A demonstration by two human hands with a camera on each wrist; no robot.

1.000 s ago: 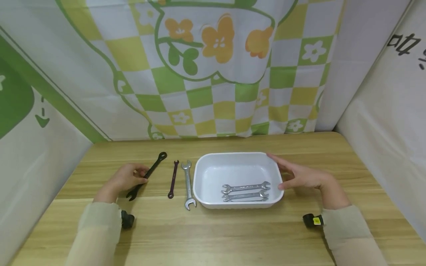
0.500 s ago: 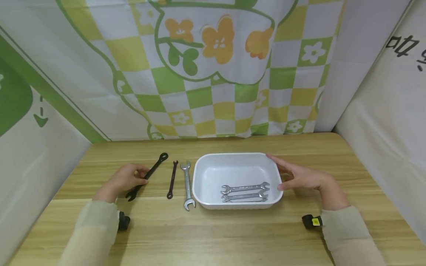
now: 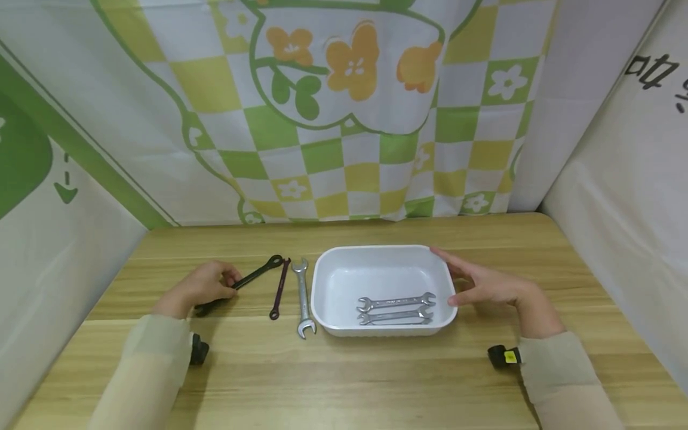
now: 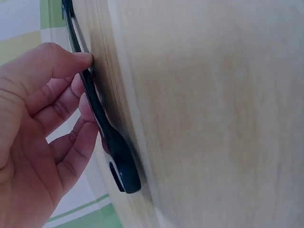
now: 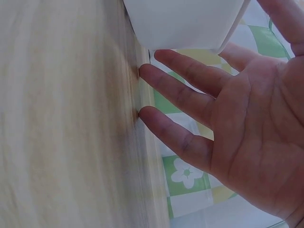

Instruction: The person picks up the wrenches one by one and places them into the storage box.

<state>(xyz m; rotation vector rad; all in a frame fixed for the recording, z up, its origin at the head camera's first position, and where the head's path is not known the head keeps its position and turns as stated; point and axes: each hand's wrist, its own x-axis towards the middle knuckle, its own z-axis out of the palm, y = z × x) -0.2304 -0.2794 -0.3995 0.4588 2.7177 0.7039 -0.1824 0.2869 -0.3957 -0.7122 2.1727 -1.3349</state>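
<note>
The person's left hand (image 3: 206, 283) pinches the black wrench (image 3: 255, 278) by its shaft, thumb against fingertips, its ring end jutting beyond them to just beside the tip of the purple wrench (image 3: 280, 289); I can't tell whether they touch. Swinging it that way might knock the purple one askew, perhaps into the silver wrench (image 3: 303, 298) farther from those fingers. So narrow a pinch could also let the shaft twist. The right hand (image 3: 491, 285) has its fingers spread, thumb and index finger against the white tray (image 3: 344, 289), wrenches (image 3: 396, 303) lying inside past the thumb. A careless push there could slide the tray against the silver wrench.
</note>
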